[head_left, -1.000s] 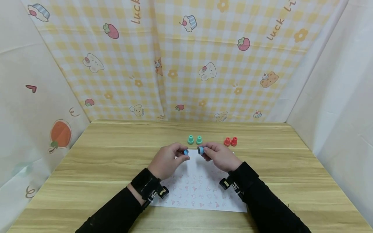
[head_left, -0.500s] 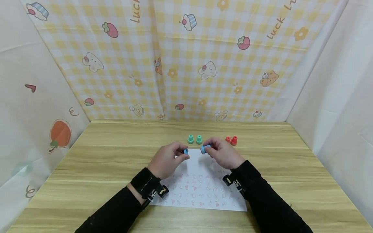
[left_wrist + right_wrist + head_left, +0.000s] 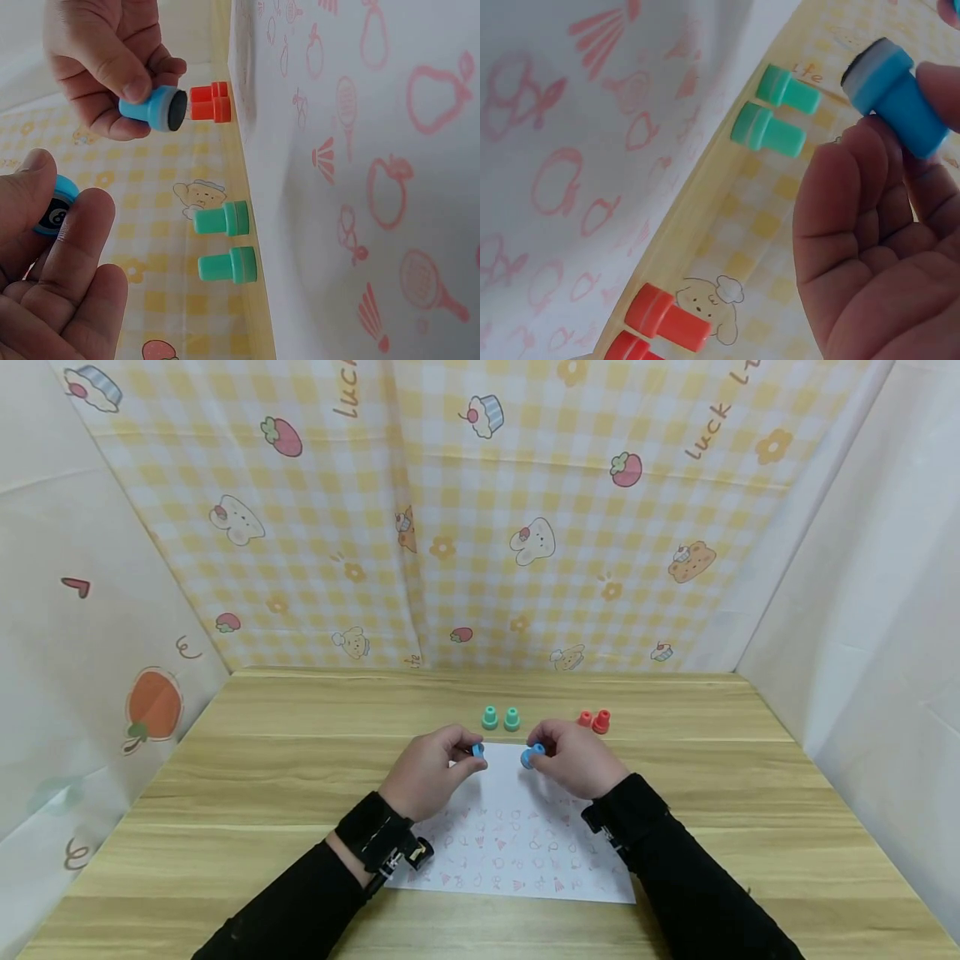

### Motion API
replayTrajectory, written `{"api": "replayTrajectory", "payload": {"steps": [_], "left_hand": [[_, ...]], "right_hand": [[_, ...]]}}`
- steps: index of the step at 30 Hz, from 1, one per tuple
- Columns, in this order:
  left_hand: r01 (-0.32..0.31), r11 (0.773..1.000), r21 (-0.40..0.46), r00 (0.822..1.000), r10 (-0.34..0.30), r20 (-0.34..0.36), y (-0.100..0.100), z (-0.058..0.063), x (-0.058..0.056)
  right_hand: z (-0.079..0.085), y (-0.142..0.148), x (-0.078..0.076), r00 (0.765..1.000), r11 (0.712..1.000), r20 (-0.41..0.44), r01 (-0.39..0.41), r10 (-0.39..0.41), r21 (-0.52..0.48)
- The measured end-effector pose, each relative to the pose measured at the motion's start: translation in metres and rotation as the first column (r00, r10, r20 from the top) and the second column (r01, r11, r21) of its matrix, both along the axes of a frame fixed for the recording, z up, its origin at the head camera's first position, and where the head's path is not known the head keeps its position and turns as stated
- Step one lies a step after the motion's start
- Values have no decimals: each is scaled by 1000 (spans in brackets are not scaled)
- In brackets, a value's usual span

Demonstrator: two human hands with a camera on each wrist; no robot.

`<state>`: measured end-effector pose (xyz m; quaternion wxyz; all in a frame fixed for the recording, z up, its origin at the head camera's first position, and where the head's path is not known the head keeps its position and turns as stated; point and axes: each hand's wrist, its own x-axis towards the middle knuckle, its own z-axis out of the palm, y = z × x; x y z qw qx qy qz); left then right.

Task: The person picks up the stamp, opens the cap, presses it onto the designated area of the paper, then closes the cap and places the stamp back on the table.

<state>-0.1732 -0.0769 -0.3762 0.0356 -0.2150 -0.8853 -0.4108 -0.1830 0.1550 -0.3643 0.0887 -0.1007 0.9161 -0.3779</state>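
L hand [image 3: 429, 777], near-closed: blue piece [image 3: 58, 204] pinched; R hand [image 3: 576, 762] likewise, w/ blue stamp [image 3: 901, 101], ctr of frame. Dark face [image 3: 177, 111] s/b kept untouched.

At lower left of the head view, the black left sleeve [image 3: 288, 893] stops short of a wide black wristband [image 3: 375, 827] carrying a small black camera [image 3: 422, 853] on a silvery mount [image 3: 392, 862]. At lower right, the black right sleeve [image 3: 705, 877] meets a matching black strap [image 3: 630, 808]. The left hand [image 3: 431, 772] and right hand [image 3: 579, 760] are bare.
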Motion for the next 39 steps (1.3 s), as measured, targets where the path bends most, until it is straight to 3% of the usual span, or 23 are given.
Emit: {"api": "replayTrajectory", "payload": {"steps": [13, 39], "left_hand": [[7, 1000, -5, 1000, -7, -7, 0, -1, -1], [8, 1000, -21, 1000, -7, 6, 0, 0, -1]], "right_hand": [[-9, -5, -4, 1000, 983, -9, 3, -1, 183], [-18, -9, -5, 999, 957, -28, -23, 32, 289]]}}
